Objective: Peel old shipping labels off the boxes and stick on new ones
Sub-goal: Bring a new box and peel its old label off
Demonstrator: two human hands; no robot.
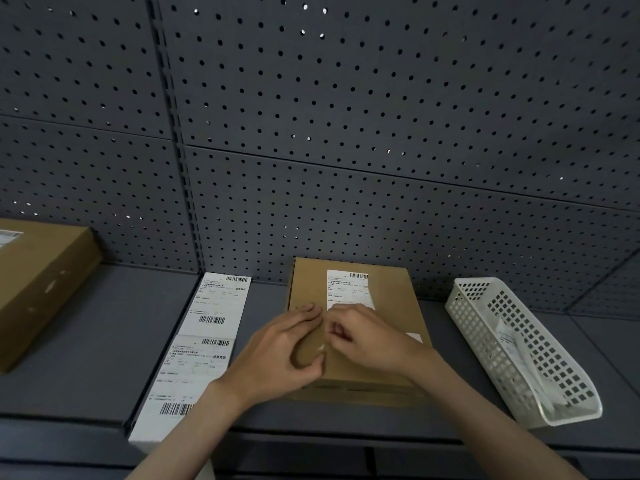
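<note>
2 hands (313, 336) work the box (360, 327) near the shelf's back edge: left (277, 348) presses flat, right (360, 336) pinches the old label's (349, 289) near edge; next, likely a slow peel

Left hand (287, 344) flat, fingers extended; right hand (363, 337) curled, fingertips pinching.

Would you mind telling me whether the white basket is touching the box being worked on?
Apart. The head view shows a strip of bare grey shelf between the white basket and the box.
</note>
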